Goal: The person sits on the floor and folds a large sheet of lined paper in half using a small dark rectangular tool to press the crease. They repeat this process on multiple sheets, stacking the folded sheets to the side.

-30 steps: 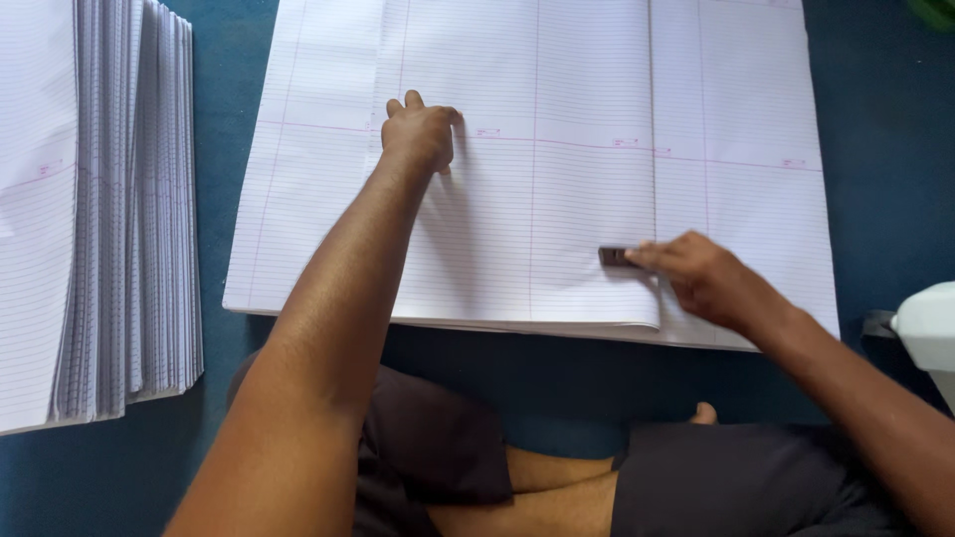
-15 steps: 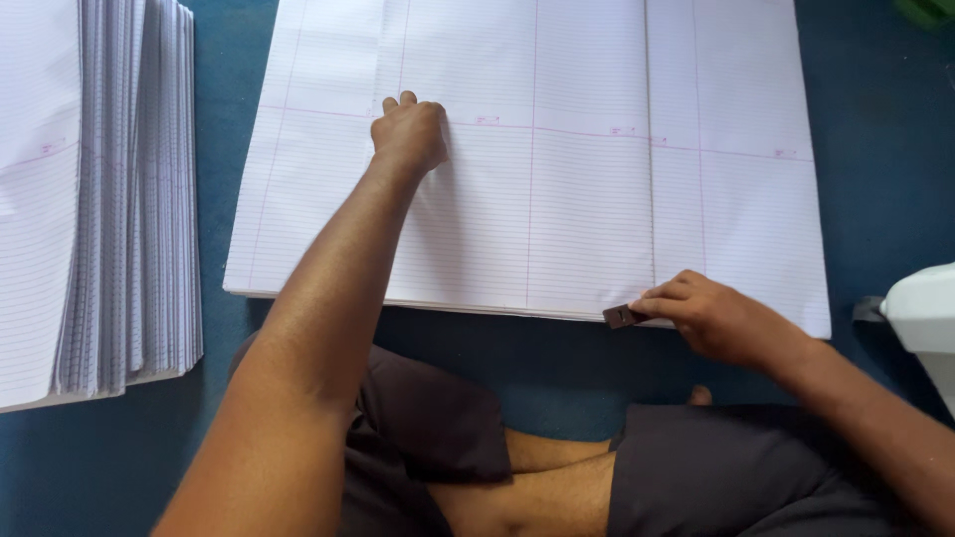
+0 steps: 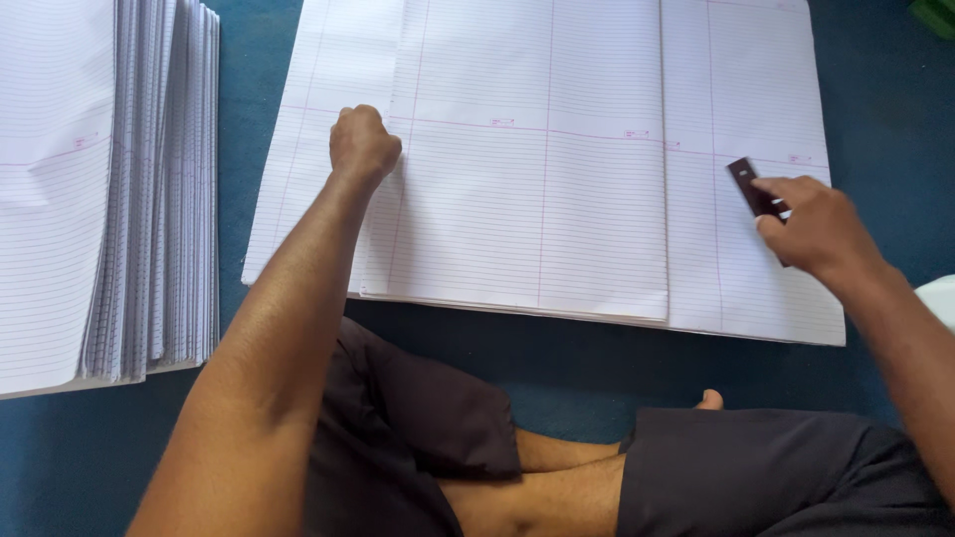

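A stack of large white ruled sheets (image 3: pixel 557 199) with pink margin lines lies on the blue floor in front of me. The top sheet is folded over, with its folded edge running down on the right. My left hand (image 3: pixel 363 147) is closed in a fist and presses down on the left part of the top sheet. My right hand (image 3: pixel 811 224) holds a small dark flat tool (image 3: pixel 754 187) over the right part of the sheets, beyond the fold edge.
A tall pile of folded ruled sheets (image 3: pixel 99 189) stands at the left. My crossed legs in dark shorts (image 3: pixel 696 467) fill the bottom of the view. A white object (image 3: pixel 940 298) shows at the right edge and a green thing (image 3: pixel 937 15) at the top right.
My right hand has lifted the dark tool from the near edge of the sheets and moved it up and to the right. My left fist stays pressed on the paper.
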The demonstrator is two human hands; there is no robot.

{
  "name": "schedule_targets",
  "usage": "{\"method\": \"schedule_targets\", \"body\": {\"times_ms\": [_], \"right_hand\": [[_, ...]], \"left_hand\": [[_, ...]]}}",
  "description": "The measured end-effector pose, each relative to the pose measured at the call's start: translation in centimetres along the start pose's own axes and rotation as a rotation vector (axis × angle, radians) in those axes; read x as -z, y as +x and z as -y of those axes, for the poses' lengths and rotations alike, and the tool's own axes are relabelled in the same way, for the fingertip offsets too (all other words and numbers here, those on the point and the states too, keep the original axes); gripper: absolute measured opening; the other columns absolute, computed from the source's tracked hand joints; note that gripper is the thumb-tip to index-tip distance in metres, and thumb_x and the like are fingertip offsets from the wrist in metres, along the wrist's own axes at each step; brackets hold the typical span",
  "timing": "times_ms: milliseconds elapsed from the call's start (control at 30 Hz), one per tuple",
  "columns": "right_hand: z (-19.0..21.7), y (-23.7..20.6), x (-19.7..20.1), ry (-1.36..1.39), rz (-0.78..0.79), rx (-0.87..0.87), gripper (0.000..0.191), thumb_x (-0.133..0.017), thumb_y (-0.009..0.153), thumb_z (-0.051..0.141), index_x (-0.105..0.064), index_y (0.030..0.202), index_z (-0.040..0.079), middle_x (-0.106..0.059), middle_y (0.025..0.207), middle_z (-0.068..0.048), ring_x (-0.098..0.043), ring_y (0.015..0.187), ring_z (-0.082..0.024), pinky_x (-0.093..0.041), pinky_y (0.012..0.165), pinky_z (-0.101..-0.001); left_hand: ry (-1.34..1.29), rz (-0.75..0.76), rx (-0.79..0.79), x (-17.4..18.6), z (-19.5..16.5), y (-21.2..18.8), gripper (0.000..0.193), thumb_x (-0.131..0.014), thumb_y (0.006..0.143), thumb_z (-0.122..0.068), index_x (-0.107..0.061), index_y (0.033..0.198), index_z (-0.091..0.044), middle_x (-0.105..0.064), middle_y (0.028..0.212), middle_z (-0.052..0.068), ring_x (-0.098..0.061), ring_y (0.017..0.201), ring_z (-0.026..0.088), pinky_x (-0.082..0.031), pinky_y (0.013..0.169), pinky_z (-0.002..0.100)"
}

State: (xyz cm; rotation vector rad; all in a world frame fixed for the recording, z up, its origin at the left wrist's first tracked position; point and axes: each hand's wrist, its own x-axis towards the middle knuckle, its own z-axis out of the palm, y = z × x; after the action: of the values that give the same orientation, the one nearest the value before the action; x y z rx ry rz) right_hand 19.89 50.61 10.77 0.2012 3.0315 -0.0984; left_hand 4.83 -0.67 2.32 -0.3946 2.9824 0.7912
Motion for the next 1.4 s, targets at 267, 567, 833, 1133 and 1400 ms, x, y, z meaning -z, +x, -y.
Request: {"method": "schedule_targets", "body": {"times_ms": [267, 567, 833, 1133, 1400], "right_hand": [[-0.8, 3.1, -2.1, -0.148, 0.069, -0.184, 0.041, -0.072, 0.091, 0.018, -0.072, 0.130, 0.008, -0.072, 0.123, -0.021, -0.071, 0.108, -0.034, -0.059, 0.091, -0.0457], [4.1, 8.1, -3.8, 0.332, -0.053, -0.113, 0.046, -0.075, 0.094, 0.028, -0.067, 0.131, 0.001, -0.070, 0.114, -0.019, -0.069, 0.100, -0.030, -0.057, 0.085, -0.0414], [8.6, 9.4, -3.9, 0.820, 0.081, -0.264, 0.059, -0.072, 0.095, 0.025, -0.050, 0.137, -0.009, -0.068, 0.105, -0.022, -0.070, 0.091, -0.024, -0.059, 0.079, -0.0348], [13.4, 9.4, 0.1, 0.902, 0.159, -0.208, 0.062, -0.071, 0.090, 0.031, -0.051, 0.134, -0.008, -0.066, 0.116, -0.029, -0.071, 0.104, -0.034, -0.059, 0.090, -0.0386], [22.1, 8.6, 2.1, 0.863, 0.212, 0.039, 0.076, -0.063, 0.090, 0.056, -0.050, 0.135, -0.004, -0.057, 0.132, -0.028, -0.058, 0.125, -0.036, -0.052, 0.096, -0.0496]], "left_hand": [[-0.147, -0.022, 0.113, 0.1, 0.3, 0.8, 0.009, -0.070, 0.081, -0.003, -0.076, 0.087, -0.004, -0.075, 0.095, 0.017, -0.074, 0.090, 0.029, -0.059, 0.083, 0.042], [-0.204, -0.002, 0.173, 0.2, 0.3, 0.7, 0.012, -0.076, 0.082, -0.009, -0.078, 0.094, -0.008, -0.076, 0.103, 0.014, -0.074, 0.097, 0.026, -0.059, 0.089, 0.038], [-0.226, 0.014, 0.166, -0.7, 0.2, 0.5, 0.019, -0.078, 0.080, -0.009, -0.076, 0.099, -0.010, -0.076, 0.104, 0.012, -0.073, 0.098, 0.025, -0.059, 0.089, 0.037], [-0.249, 0.021, 0.163, -0.4, 0.0, 0.3, 0.019, -0.079, 0.079, -0.008, -0.077, 0.098, -0.011, -0.077, 0.103, 0.010, -0.073, 0.098, 0.023, -0.059, 0.088, 0.036], [-0.302, 0.020, 0.178, -0.1, 0.3, 0.5, 0.013, -0.078, 0.079, -0.008, -0.078, 0.091, -0.012, -0.078, 0.096, 0.008, -0.075, 0.091, 0.019, -0.060, 0.085, 0.034]]}}
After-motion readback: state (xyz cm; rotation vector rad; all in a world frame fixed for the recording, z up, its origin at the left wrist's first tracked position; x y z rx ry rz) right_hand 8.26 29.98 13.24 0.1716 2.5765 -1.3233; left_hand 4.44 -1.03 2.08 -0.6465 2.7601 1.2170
